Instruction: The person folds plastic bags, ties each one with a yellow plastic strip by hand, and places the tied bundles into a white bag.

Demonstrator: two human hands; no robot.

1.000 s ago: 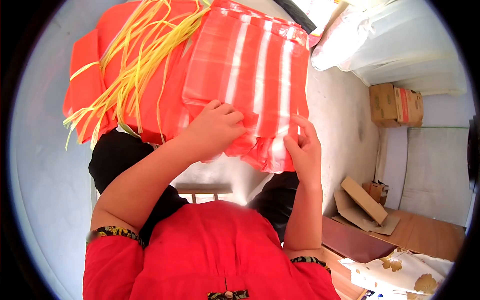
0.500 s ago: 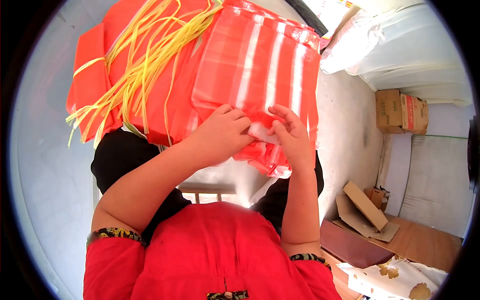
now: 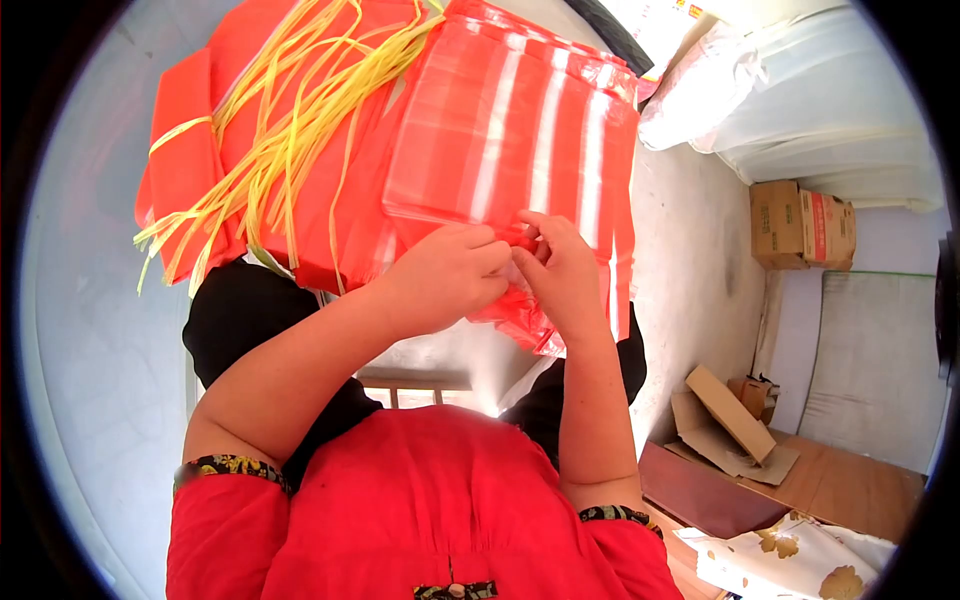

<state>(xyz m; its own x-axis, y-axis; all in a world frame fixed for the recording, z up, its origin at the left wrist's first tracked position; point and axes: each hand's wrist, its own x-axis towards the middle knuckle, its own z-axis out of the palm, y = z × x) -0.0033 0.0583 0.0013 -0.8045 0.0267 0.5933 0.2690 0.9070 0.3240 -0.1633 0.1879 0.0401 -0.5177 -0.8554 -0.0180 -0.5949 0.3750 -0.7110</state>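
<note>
A stack of red plastic bags with whitish shiny stripes lies in front of me, its near edge crumpled. My left hand is closed on the red plastic at that near edge. Close beside it, my right hand pinches the same crumpled edge, its fingertips almost touching the left ones. Yellow strips lie loosely across more red plastic on the left. One yellow strip runs round a folded red bundle at the far left.
On the right are a closed cardboard box, flattened cardboard on a brown wooden surface, and a flower-patterned cloth. A clear plastic bag lies at the upper right. My knees are beneath the red plastic.
My right hand has moved left to meet my left hand at the crumpled edge, and its fingers have closed in. The view has shifted, so the red plastic appears further right than a second ago.
</note>
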